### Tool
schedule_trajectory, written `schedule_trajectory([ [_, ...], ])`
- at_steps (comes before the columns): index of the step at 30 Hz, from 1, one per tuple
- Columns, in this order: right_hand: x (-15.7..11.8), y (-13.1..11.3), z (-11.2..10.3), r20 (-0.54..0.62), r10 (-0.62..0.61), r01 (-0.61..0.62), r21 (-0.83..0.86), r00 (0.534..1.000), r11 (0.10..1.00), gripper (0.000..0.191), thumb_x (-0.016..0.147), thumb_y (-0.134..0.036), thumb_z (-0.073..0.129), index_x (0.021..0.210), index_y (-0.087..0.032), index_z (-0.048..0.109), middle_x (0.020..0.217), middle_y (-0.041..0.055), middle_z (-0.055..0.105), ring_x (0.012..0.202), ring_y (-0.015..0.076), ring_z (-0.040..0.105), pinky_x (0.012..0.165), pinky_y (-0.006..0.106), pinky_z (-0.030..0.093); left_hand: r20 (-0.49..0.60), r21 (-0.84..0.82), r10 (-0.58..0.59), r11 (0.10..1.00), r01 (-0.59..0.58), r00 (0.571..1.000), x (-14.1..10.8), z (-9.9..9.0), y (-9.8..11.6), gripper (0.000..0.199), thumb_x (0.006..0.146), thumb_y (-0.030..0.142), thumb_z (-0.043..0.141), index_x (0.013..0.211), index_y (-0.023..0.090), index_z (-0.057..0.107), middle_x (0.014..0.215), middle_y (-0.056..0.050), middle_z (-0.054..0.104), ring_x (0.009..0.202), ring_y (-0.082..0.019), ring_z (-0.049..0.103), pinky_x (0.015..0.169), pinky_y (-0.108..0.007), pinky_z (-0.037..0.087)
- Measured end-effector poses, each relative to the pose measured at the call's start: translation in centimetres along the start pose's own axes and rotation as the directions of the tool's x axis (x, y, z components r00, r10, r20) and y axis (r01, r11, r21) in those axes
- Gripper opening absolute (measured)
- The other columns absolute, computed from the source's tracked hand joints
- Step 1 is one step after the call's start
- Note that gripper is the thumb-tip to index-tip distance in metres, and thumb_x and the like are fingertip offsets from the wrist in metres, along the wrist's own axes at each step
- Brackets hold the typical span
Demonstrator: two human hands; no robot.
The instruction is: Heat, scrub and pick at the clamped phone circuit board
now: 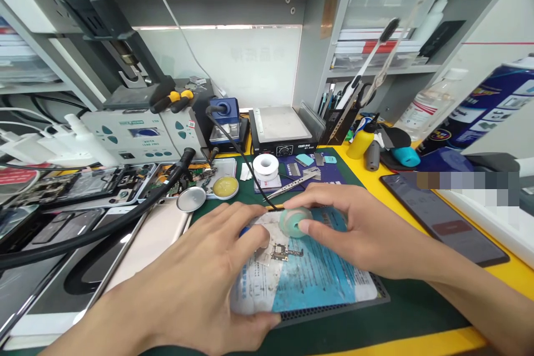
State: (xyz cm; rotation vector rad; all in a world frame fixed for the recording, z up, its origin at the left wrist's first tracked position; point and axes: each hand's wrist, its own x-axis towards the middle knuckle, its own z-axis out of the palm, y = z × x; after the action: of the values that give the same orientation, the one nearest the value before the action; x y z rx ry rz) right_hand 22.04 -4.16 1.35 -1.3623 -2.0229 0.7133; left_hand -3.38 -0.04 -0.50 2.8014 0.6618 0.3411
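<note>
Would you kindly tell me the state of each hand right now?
Left hand: partly curled over the blue-and-white sheet; whether it holds anything cannot be told.
Right hand: closed, holding the round pale-green item.

A grey control unit (144, 146) with a small display stands at the back left; to its right, a black box with a flat pale top (281, 124); in front of that, a white spool (266, 166), tweezers (294, 182) near it; further left, a round tin of yellow paste (226, 187); at right, a yellow bottle (361, 142) and a blue spray can (479, 101).
</note>
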Motion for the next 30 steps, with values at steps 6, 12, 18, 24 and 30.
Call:
schedule_trajectory([
  [6, 0.02, 0.06, 0.00, 0.015, -0.053, 0.053, -0.009, 0.999, 0.999, 0.025, 0.094, -0.015, 0.063, 0.114, -0.024, 0.074, 0.115, 0.0016, 0.077, 0.104, 0.0194, 0.070, 0.089, 0.027, 0.054, 0.010, 0.000, -0.002, 1.000, 0.002, 1.000, 0.08, -0.06, -0.03, 0.052, 0.071, 0.048, 0.080, 0.109, 0.020, 0.057, 0.141, -0.015, 0.057, 0.121, -0.039, 0.060, 0.099, -0.056, 0.055],
  [12, 0.04, 0.13, 0.06, 0.013, 0.030, -0.030, 0.002, 0.999, 1.000, 0.024, 0.095, -0.020, 0.063, 0.117, -0.022, 0.073, 0.119, 0.0064, 0.076, 0.107, 0.0250, 0.071, 0.093, 0.036, 0.055, 0.015, -0.020, -0.015, 1.000, 0.015, 1.000, 0.02, 0.00, -0.04, 0.050, 0.071, 0.049, 0.079, 0.107, 0.021, 0.057, 0.140, -0.014, 0.056, 0.120, -0.038, 0.060, 0.100, -0.055, 0.053],
  [18, 0.15, 0.14, 0.04, 0.006, 0.058, -0.058, 0.010, 0.998, 0.998, 0.026, 0.095, -0.024, 0.062, 0.119, -0.021, 0.073, 0.121, 0.0087, 0.075, 0.109, 0.0277, 0.070, 0.096, 0.042, 0.055, 0.014, -0.017, -0.024, 1.000, 0.024, 1.000, 0.32, -0.23, 0.29, 0.049, 0.068, 0.047, 0.080, 0.102, 0.020, 0.058, 0.133, -0.014, 0.060, 0.114, -0.037, 0.061, 0.098, -0.055, 0.054],
  [24, 0.43, 0.41, -0.15, 0.017, 0.106, -0.108, 0.147, 0.994, 0.983, 0.023, 0.094, -0.027, 0.065, 0.113, -0.019, 0.074, 0.115, 0.0086, 0.077, 0.105, 0.0268, 0.071, 0.090, 0.040, 0.057, 0.002, -0.001, -0.023, 1.000, 0.023, 1.000, 0.34, -0.19, 0.23, 0.049, 0.067, 0.050, 0.080, 0.100, 0.021, 0.058, 0.130, -0.014, 0.061, 0.110, -0.037, 0.063, 0.093, -0.053, 0.055],
  [30, 0.37, 0.37, -0.34, 0.053, 0.111, -0.119, 0.181, 0.992, 0.976, 0.022, 0.092, -0.027, 0.068, 0.112, -0.019, 0.075, 0.114, 0.0081, 0.078, 0.104, 0.0260, 0.072, 0.091, 0.038, 0.056, 0.024, -0.020, -0.043, 0.999, 0.044, 0.999, 0.20, -0.05, 0.14, 0.049, 0.069, 0.051, 0.079, 0.101, 0.021, 0.058, 0.129, -0.014, 0.060, 0.115, -0.039, 0.060, 0.099, -0.057, 0.052],
])
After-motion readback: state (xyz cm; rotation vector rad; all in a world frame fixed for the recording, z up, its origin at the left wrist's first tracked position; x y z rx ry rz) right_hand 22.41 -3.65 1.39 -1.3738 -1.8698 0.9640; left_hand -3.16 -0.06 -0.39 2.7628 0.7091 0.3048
